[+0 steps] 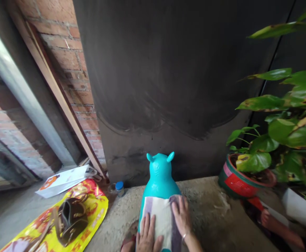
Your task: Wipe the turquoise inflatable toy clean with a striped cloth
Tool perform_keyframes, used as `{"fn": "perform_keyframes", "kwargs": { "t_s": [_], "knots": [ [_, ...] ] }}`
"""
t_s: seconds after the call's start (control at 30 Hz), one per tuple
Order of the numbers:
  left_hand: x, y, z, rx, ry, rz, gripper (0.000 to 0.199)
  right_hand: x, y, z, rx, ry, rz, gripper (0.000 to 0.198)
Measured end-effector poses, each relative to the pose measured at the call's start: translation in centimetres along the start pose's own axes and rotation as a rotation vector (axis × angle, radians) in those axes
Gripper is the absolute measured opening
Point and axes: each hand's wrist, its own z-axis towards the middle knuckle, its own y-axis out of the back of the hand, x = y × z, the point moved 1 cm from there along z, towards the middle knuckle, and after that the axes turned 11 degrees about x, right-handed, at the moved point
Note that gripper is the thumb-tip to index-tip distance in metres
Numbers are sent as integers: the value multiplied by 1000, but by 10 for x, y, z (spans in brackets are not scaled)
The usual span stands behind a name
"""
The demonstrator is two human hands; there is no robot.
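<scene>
A turquoise inflatable animal toy (pixel 160 178) with two small ears stands in front of me, its head toward the dark panel. Across its back lies a cream cloth (pixel 159 213) with purple side bands. My left hand (pixel 147 236) lies flat on the cloth's lower left part, fingers stretched out. On the upper right band of the cloth rests my right hand (pixel 180 213), its fingers extended and a bracelet at the wrist. The toy's lower part is cut off by the frame's bottom edge.
A dark panel (pixel 163 70) rises behind the toy. To the right stand a potted plant (pixel 242 182) and another person's bare foot (pixel 265 217). On the left, a handbag (pixel 72 220) lies on a yellow plastic sheet (pixel 99 210), near a white paper bag (pixel 66 178) and a blue-lidded jar (pixel 119 189).
</scene>
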Motion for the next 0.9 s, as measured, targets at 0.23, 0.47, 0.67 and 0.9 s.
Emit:
{"fn": "perform_keyframes", "kwargs": {
  "t_s": [0.23, 0.47, 0.67, 0.9],
  "knots": [
    [14, 13, 12, -152, 50, -13, 65, 9, 26, 5, 12, 59, 80, 45],
    [-12, 31, 17, -194, -397, 64, 74, 40, 61, -61, 144, 539, 296, 21],
    [-9, 40, -1, -79, -420, -49, 29, 35, 94, -80, 237, 585, 444, 17],
    [15, 57, -14, -153, -404, -128, 29, 28, 119, -68, 162, 450, 486, 23]
  ]
}}
